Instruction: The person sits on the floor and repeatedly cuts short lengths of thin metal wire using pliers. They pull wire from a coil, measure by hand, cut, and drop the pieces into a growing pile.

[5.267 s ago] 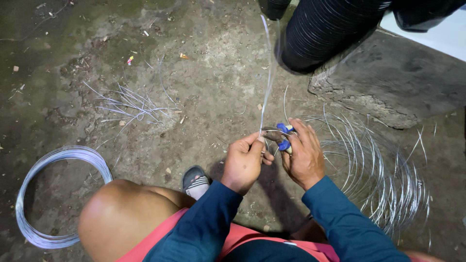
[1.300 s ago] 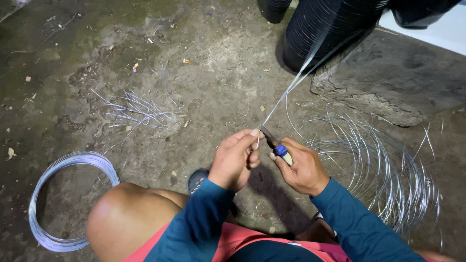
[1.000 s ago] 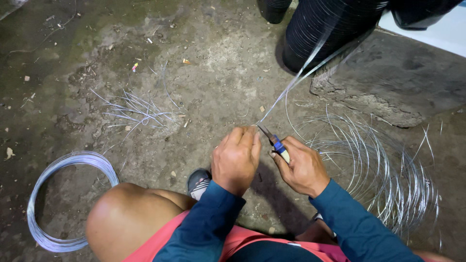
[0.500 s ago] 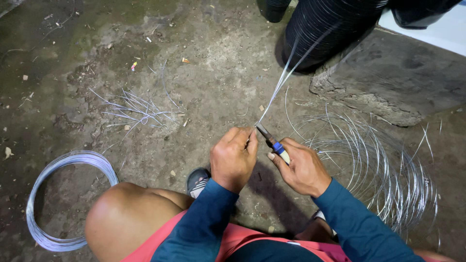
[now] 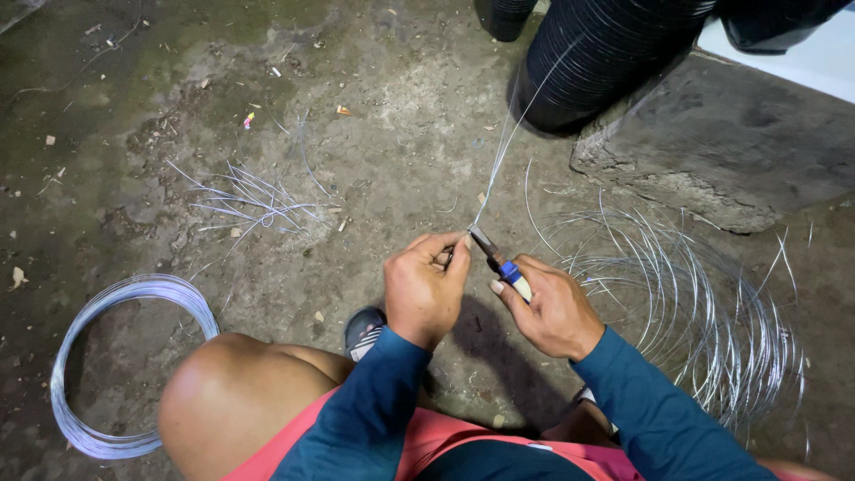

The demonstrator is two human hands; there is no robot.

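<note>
- Two bare hands are working close together just above the person's bent knee (image 5: 232, 392), over a rough concrete floor (image 5: 374, 151).
- The left hand (image 5: 426, 289) is pinching the near end of a thin strand of wire (image 5: 499, 165) between thumb and fingertips, closed tight on it.
- The right hand (image 5: 550, 307) is wrapping its fingers around the blue-and-white handles of a pair of pliers (image 5: 497, 260), squeezing them narrow.
- The pliers' tip is meeting the wire just beside the left fingertips, so the strand is lying right at the grip.
- From that point the wire is stretching taut up and away from the knee toward a black ribbed drum (image 5: 606, 62).
- Loose wire loops (image 5: 704, 303) are sprawling on the floor to the right of the knee.
- On the knee's left a neat wire coil (image 5: 107, 303) is lying flat.
- Beyond the knee, short cut wire pieces (image 5: 254, 200) are lying scattered.
</note>
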